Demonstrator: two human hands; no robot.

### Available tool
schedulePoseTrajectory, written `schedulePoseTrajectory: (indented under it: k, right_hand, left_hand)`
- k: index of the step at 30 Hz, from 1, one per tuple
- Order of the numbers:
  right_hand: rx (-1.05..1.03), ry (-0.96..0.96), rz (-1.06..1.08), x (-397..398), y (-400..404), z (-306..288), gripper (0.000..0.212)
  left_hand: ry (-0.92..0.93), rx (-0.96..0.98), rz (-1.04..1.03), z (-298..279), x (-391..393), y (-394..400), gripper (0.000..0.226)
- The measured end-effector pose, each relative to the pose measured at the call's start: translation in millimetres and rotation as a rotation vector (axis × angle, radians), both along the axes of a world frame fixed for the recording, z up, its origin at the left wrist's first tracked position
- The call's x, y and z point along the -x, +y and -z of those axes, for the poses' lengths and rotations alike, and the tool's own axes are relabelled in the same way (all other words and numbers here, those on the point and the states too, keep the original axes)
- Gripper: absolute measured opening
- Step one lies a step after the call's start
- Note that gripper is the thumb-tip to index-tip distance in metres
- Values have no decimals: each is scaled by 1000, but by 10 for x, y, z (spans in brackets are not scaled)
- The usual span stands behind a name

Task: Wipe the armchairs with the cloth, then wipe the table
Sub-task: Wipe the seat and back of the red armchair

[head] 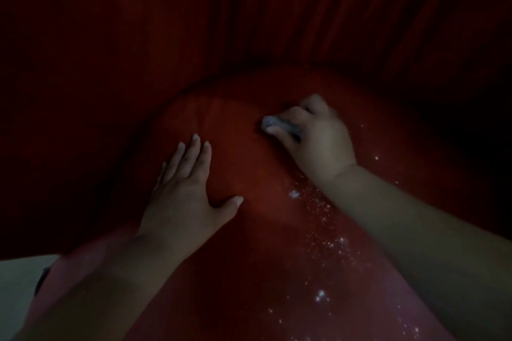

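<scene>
The scene is very dim. A rounded red upholstered armchair surface fills the middle of the view. My right hand grips a small bunched grey cloth and holds it against the red fabric near the top of the rounded part. My left hand rests flat on the same fabric to the left, fingers straight and thumb spread. No table is in view.
Dark red pleated fabric hangs behind the armchair across the whole top of the view. A reddish garment with glittery specks covers the lower middle. A pale patch of floor shows at the lower left.
</scene>
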State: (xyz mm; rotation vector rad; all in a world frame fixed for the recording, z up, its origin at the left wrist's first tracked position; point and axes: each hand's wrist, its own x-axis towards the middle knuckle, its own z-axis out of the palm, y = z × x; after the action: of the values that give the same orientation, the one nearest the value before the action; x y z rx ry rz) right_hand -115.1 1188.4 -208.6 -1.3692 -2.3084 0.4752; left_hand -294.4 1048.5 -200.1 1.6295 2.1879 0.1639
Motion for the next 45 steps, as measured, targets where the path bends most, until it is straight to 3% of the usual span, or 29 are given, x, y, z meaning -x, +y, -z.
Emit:
schedulePoseTrajectory:
  k: [5,10,15,20,24,26,29,31,34,36,38,40,43,45]
  right_hand:
    - [-19,69,334,-253,198,17,34]
    - [11,82,-26,-31,-351,9,29]
    - [-2,77,346,-442,-55,14,31]
    - [-46,43,124,-328,-360,11,27]
    - [9,164,364,-412,-284,-14,19]
    - [29,204,282,-213,-576,-7,19]
    - [58,186,-46,-119,-877,-44,23]
    - [58,132,16,-289,-672,-36,23]
    - [76,190,355,-410,-532,-16,22]
    - [24,175,277,-229,-821,-20,21]
    - [43,166,50,-135,-1106,-72,22]
    - [60,99,-14,-304,-986,-99,24]
    - [71,112,304,-639,-608,-55,24]
    - [37,107,380,-564,-780,6,23]
  left_hand:
    - [-17,4,-8,-10,18,-13,105]
    - [-17,-6,-29,-38,-28,-7,105]
    - [-33,-21,4,-80,-98,1,99]
    - [-55,-47,51,-86,-320,-1,96]
    - [-54,-41,60,-57,-320,-63,93]
    - [-41,-41,70,-54,-321,-105,93]
    - [-23,-32,91,-82,-342,-168,93]
    - [-30,-25,106,-101,-341,-226,93]
    - [-48,-16,118,-111,-335,-304,92]
    - [-44,-19,119,-111,-350,-329,92]
    - [-32,-22,121,-115,-375,-346,92]
    - [-33,-20,129,-129,-387,-381,92]
    - [-44,-11,145,-134,-354,-469,91]
    - [-45,-6,151,-132,-335,-515,90]
